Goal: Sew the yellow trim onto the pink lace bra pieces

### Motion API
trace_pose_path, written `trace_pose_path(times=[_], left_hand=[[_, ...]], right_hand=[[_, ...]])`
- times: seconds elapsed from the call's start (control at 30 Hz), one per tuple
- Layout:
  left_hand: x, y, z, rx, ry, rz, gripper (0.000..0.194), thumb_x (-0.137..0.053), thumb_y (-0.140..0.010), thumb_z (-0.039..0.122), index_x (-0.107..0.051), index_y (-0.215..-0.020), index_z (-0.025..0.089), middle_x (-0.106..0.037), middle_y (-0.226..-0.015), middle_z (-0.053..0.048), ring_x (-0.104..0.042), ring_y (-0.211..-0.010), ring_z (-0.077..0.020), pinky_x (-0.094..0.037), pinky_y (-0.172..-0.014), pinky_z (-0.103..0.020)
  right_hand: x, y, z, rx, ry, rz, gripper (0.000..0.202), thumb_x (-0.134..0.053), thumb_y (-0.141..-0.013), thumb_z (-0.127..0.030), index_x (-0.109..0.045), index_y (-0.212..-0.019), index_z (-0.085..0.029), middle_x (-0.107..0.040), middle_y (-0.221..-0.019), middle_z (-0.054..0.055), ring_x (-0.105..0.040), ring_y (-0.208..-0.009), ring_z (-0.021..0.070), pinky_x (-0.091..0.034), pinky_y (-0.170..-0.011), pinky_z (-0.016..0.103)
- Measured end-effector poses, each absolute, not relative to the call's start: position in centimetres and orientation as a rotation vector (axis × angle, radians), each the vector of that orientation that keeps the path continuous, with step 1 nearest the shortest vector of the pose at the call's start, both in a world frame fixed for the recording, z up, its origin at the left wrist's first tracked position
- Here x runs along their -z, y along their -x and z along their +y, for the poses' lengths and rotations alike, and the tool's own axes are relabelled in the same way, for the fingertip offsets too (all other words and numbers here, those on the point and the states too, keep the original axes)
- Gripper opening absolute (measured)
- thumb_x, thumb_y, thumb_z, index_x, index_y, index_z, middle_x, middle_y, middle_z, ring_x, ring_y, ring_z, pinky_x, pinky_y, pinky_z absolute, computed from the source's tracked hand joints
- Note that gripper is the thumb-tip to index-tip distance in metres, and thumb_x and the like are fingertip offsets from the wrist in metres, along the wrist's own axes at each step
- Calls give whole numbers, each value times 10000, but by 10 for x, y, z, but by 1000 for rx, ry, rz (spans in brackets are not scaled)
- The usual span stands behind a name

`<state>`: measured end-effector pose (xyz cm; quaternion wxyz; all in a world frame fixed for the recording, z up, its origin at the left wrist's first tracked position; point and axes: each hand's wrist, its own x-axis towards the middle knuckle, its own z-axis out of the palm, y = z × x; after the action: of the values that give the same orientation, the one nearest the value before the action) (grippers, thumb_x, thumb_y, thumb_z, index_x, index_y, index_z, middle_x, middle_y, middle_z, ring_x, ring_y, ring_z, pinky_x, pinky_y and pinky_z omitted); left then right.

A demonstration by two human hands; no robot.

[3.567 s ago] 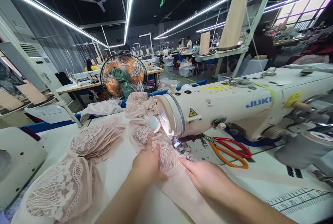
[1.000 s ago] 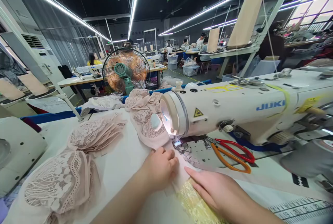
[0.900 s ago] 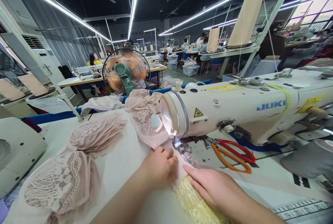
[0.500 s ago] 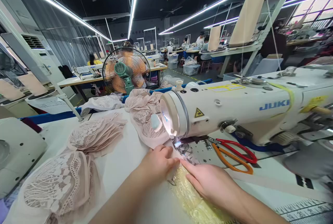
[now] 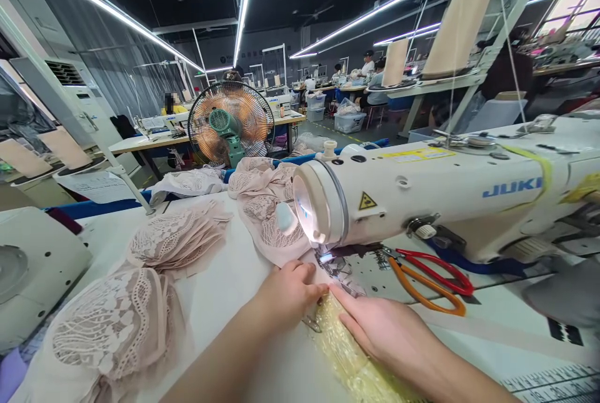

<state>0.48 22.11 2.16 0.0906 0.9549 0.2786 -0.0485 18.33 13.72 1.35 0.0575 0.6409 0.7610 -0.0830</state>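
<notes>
Near the left edge of the bench (image 5: 225, 303) lies a stack of pink lace pieces (image 5: 112, 334), with a second fanned stack (image 5: 175, 240) just behind it toward the far edge. A floor fan (image 5: 231, 124) stands beyond the far edge. Toward the middle, the left hand (image 5: 288, 293) rests knuckles-up with fingers curled, pressing the pink lace fabric (image 5: 276, 234) that trails back under the machine's head. Touching it, the right hand (image 5: 382, 331) lies flat and open, fingers together, on a pale yellow lace strip (image 5: 347, 359) that runs toward the near edge, its fingertips just before the presser foot (image 5: 330, 260). The white sewing machine (image 5: 445, 197) spans the right side, with red-and-orange scissors (image 5: 431, 281) on the bench beneath its arm.
</notes>
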Motion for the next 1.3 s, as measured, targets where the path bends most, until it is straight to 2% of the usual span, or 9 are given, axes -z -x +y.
trace_pose_path(times=[0.17,0.33,0.57,0.73,0.87,0.97,1.07,1.2,1.3], left_hand=[[-23,-6,221,152,-2841,883,424,-457,-886,249,-503,-1304,297,-437,-1371,-116,-428,-1214,-308,-415,-943,-439],[-17,-6,226,115,-2867,957,417,-425,-915,264,-476,-1327,300,-429,-1388,-123,-399,-1254,-301,-427,-940,-444],[-17,-7,230,87,-2847,1075,412,-391,-933,260,-463,-1334,325,-403,-1419,-101,-390,-1261,-306,-449,-889,-463],[-20,-9,228,55,-2775,1176,398,-329,-963,328,-450,-1342,330,-401,-1424,-75,-366,-1281,-283,-415,-934,-449],[-38,-5,219,121,-2658,1313,392,-392,-927,272,-494,-1305,304,-400,-1427,-54,-377,-1277,-274,-383,-975,-413],[-61,0,206,262,-2569,1448,292,-415,-874,233,-658,-1037,229,-606,-1154,-87,-569,-1035,-266,-462,-813,-346],[-75,0,199,226,-2495,1717,389,-289,-918,304,-652,-870,172,-634,-901,-112,-618,-825,-256,-468,-671,-335],[-63,-6,220,144,-2330,1942,549,-406,-845,547,-556,-1141,109,-589,-1097,-205,-593,-941,-357,-481,-715,-412],[-42,-5,258,76,-2317,1906,642,-466,-826,516,-449,-1275,57,-474,-1285,-283,-466,-1149,-430,-419,-865,-509]], right_hand=[[-11,-184,136,182,-1955,2330,459,-390,-898,-248,-460,-1350,-221,-716,-790,54,-656,-659,230,-184,-439,284],[-3,-187,134,187,-1964,2365,461,-376,-900,-227,-459,-1354,-218,-712,-841,67,-665,-716,253,-264,-483,288],[16,-191,130,-83,-2034,2570,407,-405,-867,-233,-572,-1237,-224,-677,-667,22,-614,-558,190,-291,-463,270],[29,-189,129,-285,-2079,2636,401,-357,-889,-223,-608,-1201,-196,-654,-637,16,-614,-540,200,-326,-462,291],[35,-188,128,-361,-2156,2719,399,-340,-887,-222,-642,-1148,-203,-618,-591,-3,-596,-514,198,-323,-445,299],[35,-190,126,-330,-2174,2759,405,-321,-898,-222,-646,-1139,-207,-596,-579,-8,-585,-512,187,-329,-446,293],[29,-191,124,-178,-2105,2723,421,-300,-915,-204,-617,-1192,-200,-627,-640,2,-610,-568,189,-365,-477,289],[25,-196,124,-21,-2042,2708,447,-265,-929,-215,-593,-1231,-180,-667,-725,27,-637,-653,205,-421,-532,296],[28,-200,124,68,-1997,2767,445,-263,-943,-250,-585,-1241,-178,-662,-716,17,-631,-638,193,-431,-522,292]])
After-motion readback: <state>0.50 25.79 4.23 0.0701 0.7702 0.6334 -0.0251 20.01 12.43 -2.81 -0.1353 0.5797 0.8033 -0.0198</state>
